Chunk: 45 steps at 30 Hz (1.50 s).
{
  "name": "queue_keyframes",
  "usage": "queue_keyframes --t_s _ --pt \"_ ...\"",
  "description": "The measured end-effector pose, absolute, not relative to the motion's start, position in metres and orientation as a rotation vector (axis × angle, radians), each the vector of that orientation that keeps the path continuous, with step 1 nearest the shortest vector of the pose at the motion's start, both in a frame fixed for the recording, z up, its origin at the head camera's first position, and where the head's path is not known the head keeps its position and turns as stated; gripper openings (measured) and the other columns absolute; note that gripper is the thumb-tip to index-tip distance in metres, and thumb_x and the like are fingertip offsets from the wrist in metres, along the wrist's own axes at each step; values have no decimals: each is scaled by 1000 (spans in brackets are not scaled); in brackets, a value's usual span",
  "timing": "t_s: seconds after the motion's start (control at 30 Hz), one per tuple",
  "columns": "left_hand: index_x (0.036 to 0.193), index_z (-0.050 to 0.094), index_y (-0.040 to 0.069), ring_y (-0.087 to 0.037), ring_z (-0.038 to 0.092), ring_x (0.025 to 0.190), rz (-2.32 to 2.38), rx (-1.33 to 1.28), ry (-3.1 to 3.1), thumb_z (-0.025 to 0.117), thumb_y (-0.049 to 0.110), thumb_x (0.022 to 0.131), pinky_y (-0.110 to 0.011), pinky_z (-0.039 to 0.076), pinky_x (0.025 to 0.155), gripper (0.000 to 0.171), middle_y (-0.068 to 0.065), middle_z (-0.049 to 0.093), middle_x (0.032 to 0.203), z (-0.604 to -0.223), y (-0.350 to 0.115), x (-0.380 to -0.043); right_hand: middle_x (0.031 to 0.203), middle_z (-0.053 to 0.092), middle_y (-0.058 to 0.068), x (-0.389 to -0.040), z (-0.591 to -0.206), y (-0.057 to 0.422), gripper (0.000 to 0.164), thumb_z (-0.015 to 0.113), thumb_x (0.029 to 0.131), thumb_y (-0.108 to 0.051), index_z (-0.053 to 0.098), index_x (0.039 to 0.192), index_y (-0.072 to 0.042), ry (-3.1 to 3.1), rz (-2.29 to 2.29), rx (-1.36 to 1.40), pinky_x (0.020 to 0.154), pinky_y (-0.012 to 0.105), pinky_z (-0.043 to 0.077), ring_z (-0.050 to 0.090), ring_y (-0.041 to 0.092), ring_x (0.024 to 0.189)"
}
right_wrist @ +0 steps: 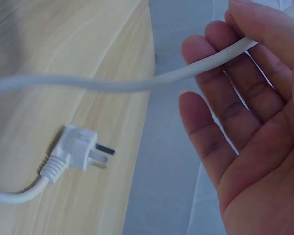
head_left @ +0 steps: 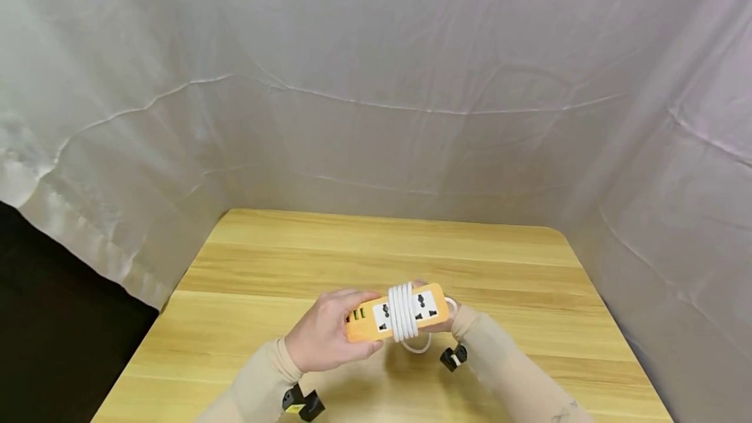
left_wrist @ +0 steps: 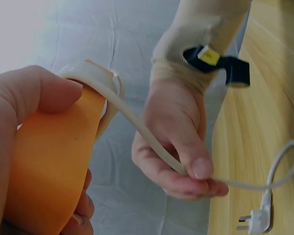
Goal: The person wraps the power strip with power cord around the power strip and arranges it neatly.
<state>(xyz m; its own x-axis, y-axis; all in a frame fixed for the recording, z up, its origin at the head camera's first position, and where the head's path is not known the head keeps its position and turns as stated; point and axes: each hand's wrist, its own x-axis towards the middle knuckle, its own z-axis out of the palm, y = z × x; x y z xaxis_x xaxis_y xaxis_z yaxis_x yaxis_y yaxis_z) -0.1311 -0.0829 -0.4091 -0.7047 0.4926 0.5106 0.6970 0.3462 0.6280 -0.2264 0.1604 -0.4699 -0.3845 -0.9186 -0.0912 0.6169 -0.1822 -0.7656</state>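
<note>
My left hand (head_left: 326,331) grips one end of an orange power strip (head_left: 365,328), thumb on the near edge, and holds it above the table. Several turns of white cord (head_left: 402,312) wrap the strip's middle, between its white socket panels. Mostly hidden behind the far end in the head view, my right hand (left_wrist: 174,132) pinches the cord's free length between thumb and fingers. From there the cord runs down to a white three-pin plug (right_wrist: 81,147) lying on the wooden table. In the left wrist view the strip's plain orange underside (left_wrist: 54,152) faces the camera.
The light wooden table (head_left: 282,247) extends around both hands. Grey cloth (head_left: 411,149) hangs behind it and at both sides. A dark area (head_left: 53,318) shows at the left. Small black devices (head_left: 302,403) are strapped to both wrists.
</note>
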Motion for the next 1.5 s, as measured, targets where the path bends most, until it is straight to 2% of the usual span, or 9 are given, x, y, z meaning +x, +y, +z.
queue_keyframes --t_s 0.1,0.13,0.2,0.27,0.43,0.6,0.93,1.1,1.5 --pt "121 62 8 -5 55 75 -1248 -1158 -2362 81 19 71 -14 47 61 55 2 66 99 -409 -83 -132 90 66 -8 -234 -468 157 11 64 88 -18 69 97 -15 1528 -1576 -1054 72 21 51 60 4 80" --pt "121 62 6 -4 56 77 -1219 -1188 -2352 81 19 70 -13 47 63 56 2 66 100 -409 -82 -133 87 67 -9 -235 -466 157 12 60 91 -14 71 94 -16 1748 -1485 -1202 68 22 53 62 4 76" --pt "120 62 4 -4 55 78 -1161 -1233 -2331 81 18 69 -11 46 65 57 1 66 100 -409 -82 -134 79 68 -8 -235 -455 152 10 64 86 -11 73 86 -15 2088 -1252 -1352 60 25 54 62 6 68" --pt "120 61 2 -3 54 77 -1118 -1263 -2316 81 17 67 -10 44 65 59 2 66 98 -410 -82 -134 82 70 -6 -235 -448 152 9 68 83 -10 75 87 -15 2179 -1156 -1336 63 28 55 65 9 70" --pt "119 62 4 -2 53 75 -1080 -1276 -2308 82 17 65 -10 44 64 59 4 65 96 -412 -81 -135 87 71 -10 -240 -437 150 14 73 79 -7 75 89 -17 2291 -998 -1366 74 25 54 65 4 80" --pt "118 63 4 -2 53 76 -1012 -1284 -2299 81 19 65 -10 43 65 58 4 64 94 -413 -80 -134 89 71 -12 -247 -432 150 9 76 80 -12 75 88 -17 2374 -875 -1481 80 25 52 64 3 86" --pt "119 61 3 0 50 74 -949 -1290 -2327 80 21 67 -7 40 63 59 4 62 92 -415 -80 -132 87 68 -18 -244 -423 152 9 76 79 -12 76 85 -20 2500 -807 -1378 80 27 51 63 2 87" --pt "119 61 2 -1 50 75 -940 -1300 -2326 80 21 67 -8 41 67 59 5 62 92 -416 -79 -131 87 66 -21 -243 -421 152 14 74 79 -13 74 82 -26 2533 -791 -1314 80 26 51 62 1 87" --pt "118 61 3 0 52 78 -980 -1322 -2374 79 21 68 -7 42 68 57 3 65 98 -419 -78 -128 85 65 -23 -247 -415 155 13 72 80 -15 73 81 -27 2597 -770 -1359 84 28 51 62 0 87"
